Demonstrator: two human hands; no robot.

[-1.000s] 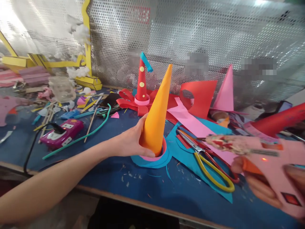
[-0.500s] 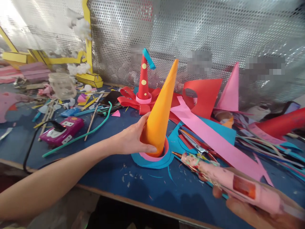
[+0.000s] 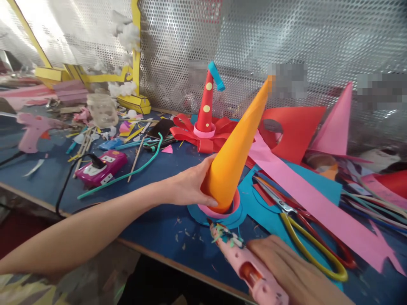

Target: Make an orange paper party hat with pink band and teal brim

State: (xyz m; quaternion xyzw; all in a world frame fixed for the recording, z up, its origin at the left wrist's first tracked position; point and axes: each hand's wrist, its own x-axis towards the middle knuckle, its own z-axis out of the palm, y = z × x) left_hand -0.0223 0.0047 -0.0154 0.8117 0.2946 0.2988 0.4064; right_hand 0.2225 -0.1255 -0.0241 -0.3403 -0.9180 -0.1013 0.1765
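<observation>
My left hand (image 3: 193, 184) grips the lower part of an orange paper cone (image 3: 239, 154), which tilts to the right. The cone's base sits inside a pink paper ring (image 3: 235, 204) on a blue paper disc (image 3: 194, 215). My right hand (image 3: 282, 273) is closed around a pink hot glue gun (image 3: 235, 256), though some of its fingers are hidden behind it. Dried glue and coloured scraps cling to the gun's front, and its nozzle is close to the near edge of the ring and disc. Whether the nozzle touches them I cannot tell.
Scissors (image 3: 288, 207) lie right of the disc, beside a long pink strip (image 3: 305, 190). Behind stands a dotted red cone (image 3: 206, 101) with red loops. A purple power strip (image 3: 101, 169) and another glue gun (image 3: 32, 131) are at left. A perforated metal panel (image 3: 241, 38) closes the back.
The glue gun has swung left and toward me, its nozzle now at the disc's near edge. The scissors have come into fuller view. The cone leans more to the right; the camera has turned left.
</observation>
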